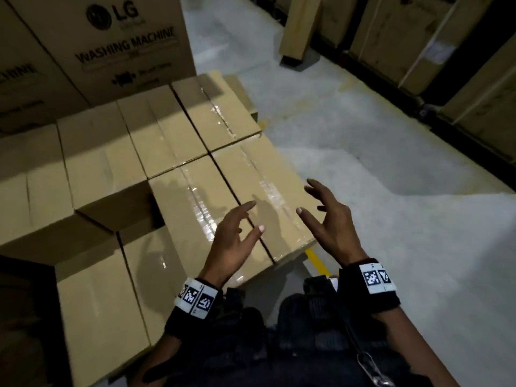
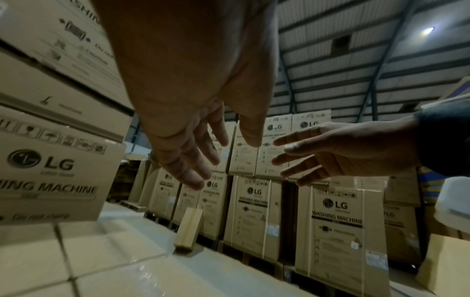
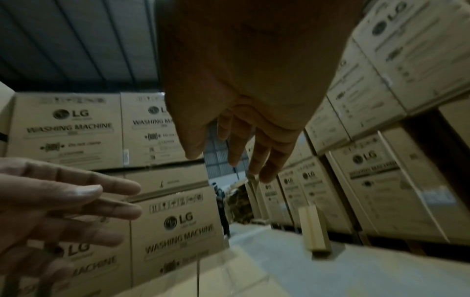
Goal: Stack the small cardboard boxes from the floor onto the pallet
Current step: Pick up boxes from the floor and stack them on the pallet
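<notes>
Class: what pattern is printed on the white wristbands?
Black-and-white square code markers on the wristbands, clearest in the head view.

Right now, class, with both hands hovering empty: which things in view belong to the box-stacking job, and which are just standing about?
Part of the job:
- stacked small boxes
- nearest box on the stack's right edge
- left hand, open
- right hand, open

Just standing about:
- washing machine cartons
- upright narrow carton on the floor
- yellow floor marking
</notes>
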